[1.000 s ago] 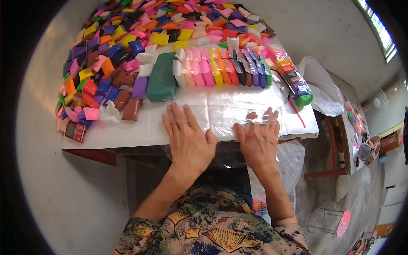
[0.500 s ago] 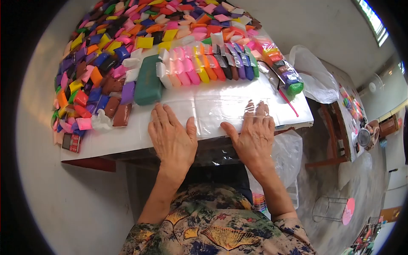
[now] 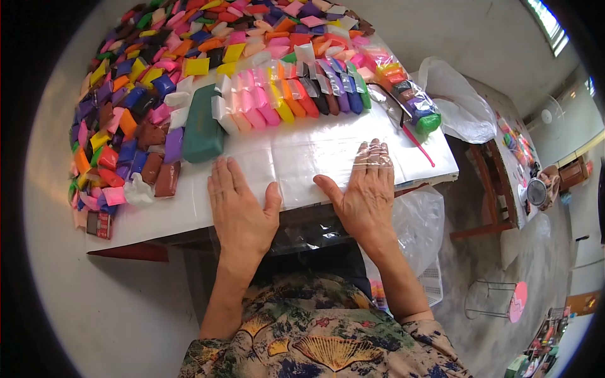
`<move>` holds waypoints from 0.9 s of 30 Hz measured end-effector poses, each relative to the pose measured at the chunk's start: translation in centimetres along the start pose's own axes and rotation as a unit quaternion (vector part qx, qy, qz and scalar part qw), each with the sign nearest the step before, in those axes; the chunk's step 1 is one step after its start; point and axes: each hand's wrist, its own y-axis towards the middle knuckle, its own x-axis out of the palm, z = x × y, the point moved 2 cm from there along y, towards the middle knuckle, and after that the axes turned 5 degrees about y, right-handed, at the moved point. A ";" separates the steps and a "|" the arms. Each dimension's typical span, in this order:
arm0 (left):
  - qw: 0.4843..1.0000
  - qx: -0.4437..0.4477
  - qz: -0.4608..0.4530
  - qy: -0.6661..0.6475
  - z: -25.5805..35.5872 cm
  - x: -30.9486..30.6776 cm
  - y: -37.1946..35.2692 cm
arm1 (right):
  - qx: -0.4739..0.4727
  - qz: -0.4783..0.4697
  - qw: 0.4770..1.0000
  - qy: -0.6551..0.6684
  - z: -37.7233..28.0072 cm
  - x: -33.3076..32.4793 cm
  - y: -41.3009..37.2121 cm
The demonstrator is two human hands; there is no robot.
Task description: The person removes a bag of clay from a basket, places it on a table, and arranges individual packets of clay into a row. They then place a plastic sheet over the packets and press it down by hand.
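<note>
My left hand (image 3: 240,206) lies flat, fingers spread, on a clear plastic sheet (image 3: 302,160) at the near edge of the white table (image 3: 170,214). My right hand (image 3: 364,187) presses flat beside it, its fingertips under a fold of the same clear plastic. Just beyond the hands runs a row of wrapped clay sticks (image 3: 290,97) in pink, yellow, orange, red, dark and blue. A large green block (image 3: 203,123) stands at the row's left end.
A big heap of small coloured clay packets (image 3: 132,94) covers the left and far table. A filled packet of colours (image 3: 409,97) and a pink tool (image 3: 418,146) lie right. White plastic bag (image 3: 459,104) right, another bag (image 3: 422,227) hangs below the edge.
Both hands slid back toward the table's near edge over the plastic sheet, staying flat. The view drifted so the table sits higher and further left in frame.
</note>
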 end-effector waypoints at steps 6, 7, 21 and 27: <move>0.999 0.016 0.001 0.028 0.4 -0.3 -0.2 | 0.008 -0.002 1.000 0.017 -0.3 -0.4 0.2; 0.999 0.024 0.006 0.031 0.7 -0.5 -0.3 | 0.005 -0.004 1.000 0.008 -0.3 -0.3 0.2; 0.990 0.140 -0.031 0.012 0.7 -0.7 -0.5 | -0.040 0.019 0.999 -0.022 0.9 0.1 0.4; 0.993 0.108 -0.036 0.013 -2.0 -2.5 -2.4 | -0.055 0.009 0.998 -0.004 0.1 0.2 0.1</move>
